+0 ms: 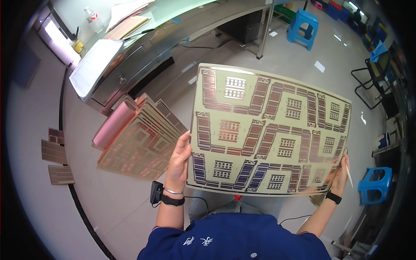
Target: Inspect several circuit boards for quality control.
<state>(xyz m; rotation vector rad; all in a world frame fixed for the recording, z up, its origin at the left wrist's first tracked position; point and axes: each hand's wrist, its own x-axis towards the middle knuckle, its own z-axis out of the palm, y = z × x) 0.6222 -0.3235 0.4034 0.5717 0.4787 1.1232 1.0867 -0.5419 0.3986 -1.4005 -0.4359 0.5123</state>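
Observation:
A large pale-green circuit board panel (279,134) with copper-coloured rectangular patterns is held up tilted in front of me. My left hand (178,161) grips its left edge, fingers partly behind it. At the lower right edge, my right hand (340,177) closes on the panel too. A thin white pen-like stick (349,174) juts out beside the right-hand fingers. To the left, a stack of similar panels (134,151) leans at a slant, with a pink roll or sheet (113,123) at its back.
A glass-topped desk (186,13) with drawers stands at the upper left, bearing papers (96,65) and a plastic bottle (93,19). Blue stools (302,28) stand at far right and near right. Small panels (53,151) rest by the left wall. A black-framed chair (368,78) is at right.

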